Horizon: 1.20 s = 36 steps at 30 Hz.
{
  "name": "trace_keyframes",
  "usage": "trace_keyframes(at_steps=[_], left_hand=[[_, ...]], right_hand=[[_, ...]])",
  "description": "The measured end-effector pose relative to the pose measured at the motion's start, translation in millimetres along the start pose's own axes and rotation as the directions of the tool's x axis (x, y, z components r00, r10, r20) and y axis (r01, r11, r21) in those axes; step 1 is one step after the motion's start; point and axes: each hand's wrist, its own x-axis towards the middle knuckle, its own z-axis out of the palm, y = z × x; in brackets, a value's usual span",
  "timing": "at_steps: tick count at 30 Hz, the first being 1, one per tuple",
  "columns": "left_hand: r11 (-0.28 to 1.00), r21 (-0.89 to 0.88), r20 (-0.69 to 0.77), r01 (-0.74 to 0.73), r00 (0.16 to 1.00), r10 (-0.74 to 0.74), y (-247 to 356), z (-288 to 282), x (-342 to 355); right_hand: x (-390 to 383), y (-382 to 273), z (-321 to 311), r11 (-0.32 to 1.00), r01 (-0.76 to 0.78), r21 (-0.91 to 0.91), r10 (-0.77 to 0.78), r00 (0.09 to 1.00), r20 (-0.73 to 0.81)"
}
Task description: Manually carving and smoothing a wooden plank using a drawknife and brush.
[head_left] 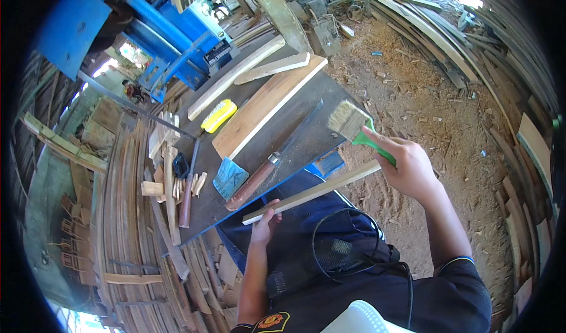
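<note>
My left hand [265,227] is closed round the near end of a slim wooden strip [312,194], held just off the table's front edge above my lap. In my right hand [408,163] is a paintbrush [349,120] with a green handle and pale bristles, raised by the table's right corner. The strip's far end reaches my right hand; whether those fingers touch it I cannot tell. Close by on the dark table [300,162] lie a long file [253,182] with a wooden handle and a blue piece of sandpaper [230,177].
A wide board [271,105], a yellow-backed brush [219,116] and pale wood pieces [236,76] lie farther back. Another wooden-handled tool [186,200] rests at the left. Blue machinery [171,32] stands behind; stacked timber [127,203] lines the left, and sawdust covers the floor [407,97].
</note>
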Motion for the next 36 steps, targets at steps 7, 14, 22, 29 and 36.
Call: trace_keyframes(at_steps=[7, 14, 22, 29, 36], left_hand=[[0.999, -0.015, -0.060, 0.043, 0.997, -0.044, 3, -2, -3], [0.999, -0.029, -0.044, 0.020, 0.999, -0.022, 7, 1, -6], [1.000, -0.016, -0.015, 0.017, 1.000, -0.017, 6, 1, -6], [0.999, -0.043, -0.001, 0.023, 1.000, -0.023, 8, 2, -3], [1.000, 0.012, -0.021, 0.019, 1.000, -0.019, 9, 1, -6]], right_hand=[[-10, 10, 11, 0.999, 0.032, 0.033, -0.029, 0.996, -0.083], [-8, -6, -2, 0.994, 0.041, 0.098, -0.018, 0.975, -0.220], [-12, 7, 5, 0.997, 0.060, -0.058, -0.056, 0.996, 0.066], [-13, 14, 12, 0.992, 0.108, 0.059, -0.092, 0.968, -0.232], [-17, 7, 8, 0.998, 0.040, 0.038, -0.036, 0.995, -0.095]])
